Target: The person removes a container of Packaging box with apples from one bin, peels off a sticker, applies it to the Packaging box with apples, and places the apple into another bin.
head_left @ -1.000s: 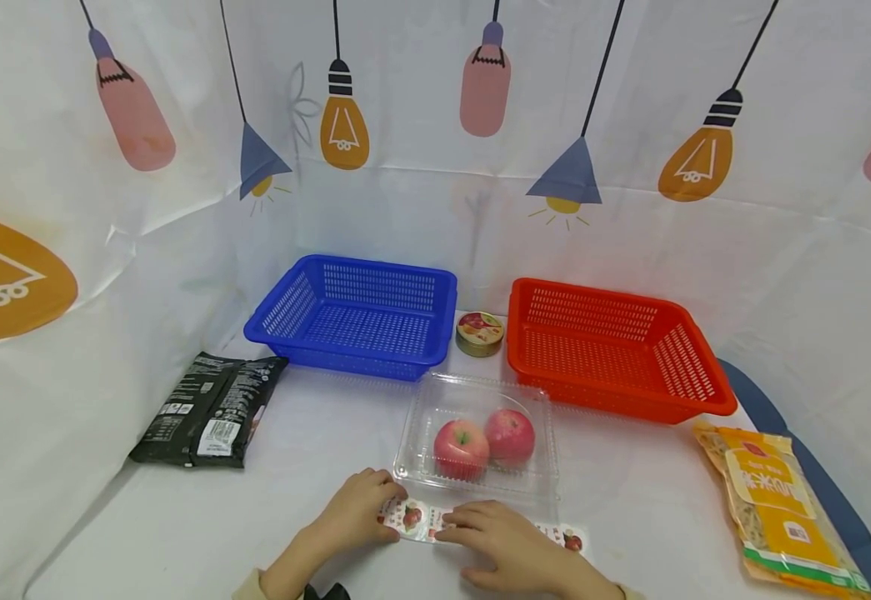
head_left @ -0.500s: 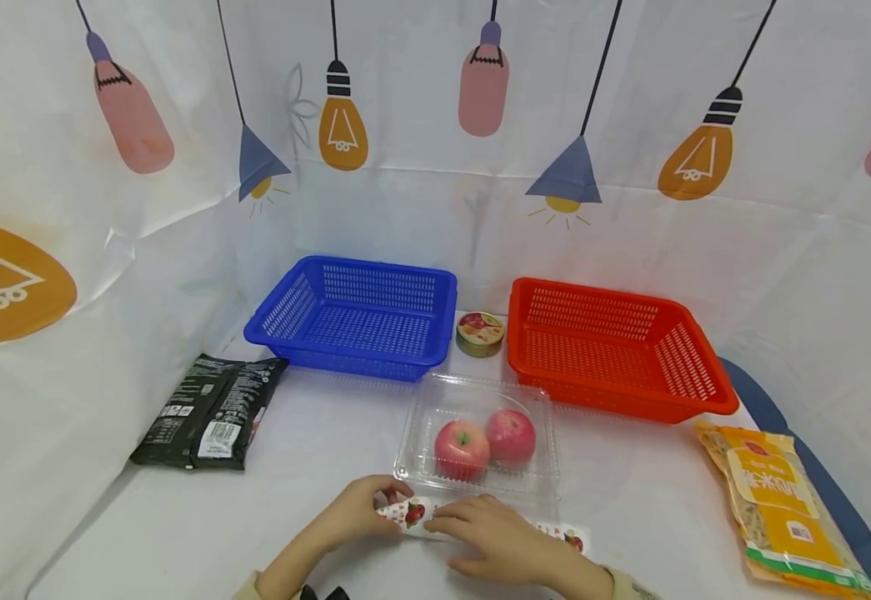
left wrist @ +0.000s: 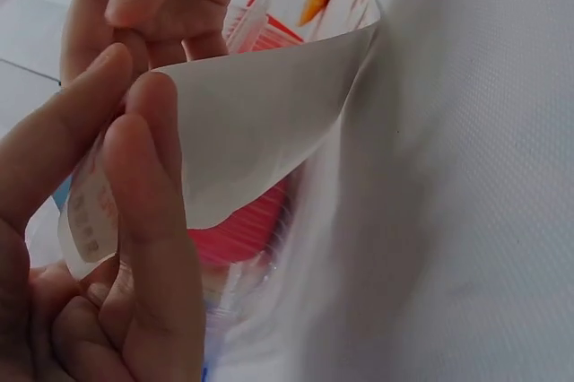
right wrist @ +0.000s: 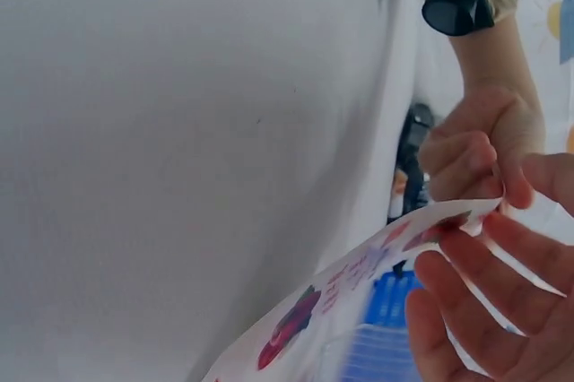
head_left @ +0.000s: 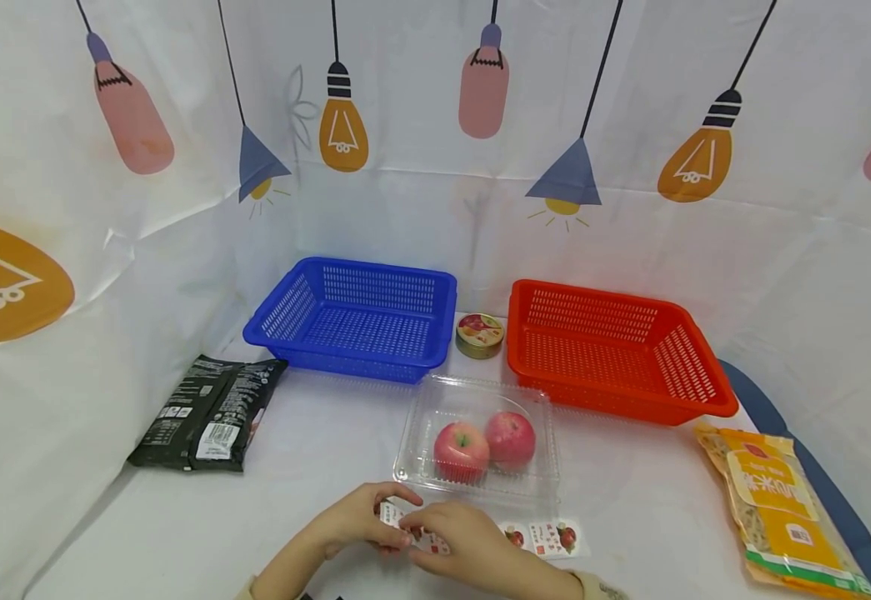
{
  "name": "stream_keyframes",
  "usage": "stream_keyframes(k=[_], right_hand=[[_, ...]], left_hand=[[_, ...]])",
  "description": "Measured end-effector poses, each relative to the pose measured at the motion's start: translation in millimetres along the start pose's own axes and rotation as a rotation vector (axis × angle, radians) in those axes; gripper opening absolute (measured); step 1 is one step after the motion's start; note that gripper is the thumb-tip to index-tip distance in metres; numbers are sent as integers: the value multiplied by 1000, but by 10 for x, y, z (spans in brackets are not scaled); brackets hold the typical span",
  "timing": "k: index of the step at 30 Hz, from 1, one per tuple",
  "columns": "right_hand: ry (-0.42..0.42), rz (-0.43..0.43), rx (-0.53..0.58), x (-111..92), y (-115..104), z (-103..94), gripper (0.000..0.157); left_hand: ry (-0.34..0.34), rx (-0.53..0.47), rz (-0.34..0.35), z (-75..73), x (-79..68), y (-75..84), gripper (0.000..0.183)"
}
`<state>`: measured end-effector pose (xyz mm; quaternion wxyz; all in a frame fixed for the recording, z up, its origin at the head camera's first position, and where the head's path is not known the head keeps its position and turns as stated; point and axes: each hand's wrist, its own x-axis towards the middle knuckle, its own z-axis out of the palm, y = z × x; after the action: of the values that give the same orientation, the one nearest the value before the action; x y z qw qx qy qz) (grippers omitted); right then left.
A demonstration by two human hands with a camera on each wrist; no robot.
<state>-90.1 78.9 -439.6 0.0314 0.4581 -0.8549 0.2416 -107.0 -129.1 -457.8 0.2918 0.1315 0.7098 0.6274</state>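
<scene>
Lower centre, left hand pinches the strip; right hand's grip, I can't tell. Best keep the strip taut, uncreased.

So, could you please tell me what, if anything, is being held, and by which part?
The left hand pinches a printed strip at its left end; the right hand is close by, but whether it grips too cannot be told.

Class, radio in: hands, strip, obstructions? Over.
Left hand pinches end of label strip; right hand alongside. Strip partly lifted. Clear container beyond, seemingly not in the way.
</scene>
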Motion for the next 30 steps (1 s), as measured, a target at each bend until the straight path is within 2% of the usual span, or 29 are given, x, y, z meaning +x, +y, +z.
stream_keyframes(k=[7,12,15,20,30], right_hand=[[37,113,70,30,-56,-8,24],[43,220,94,35,-72,-9,22],[53,254,92,35,-74,-7,21],[70,251,87,35,-84,-3,21],[116,207,73,18,-80,32,18]], left_hand=[[-41,-36,54,8,-2,18,28],[-102,-72,81,-18,-18,4,39],[-131,-101,93,-25,-27,5,49],[-167,-128,124,-32,-22,9,52],[-132,-63,184,-24,-1,18,50]])
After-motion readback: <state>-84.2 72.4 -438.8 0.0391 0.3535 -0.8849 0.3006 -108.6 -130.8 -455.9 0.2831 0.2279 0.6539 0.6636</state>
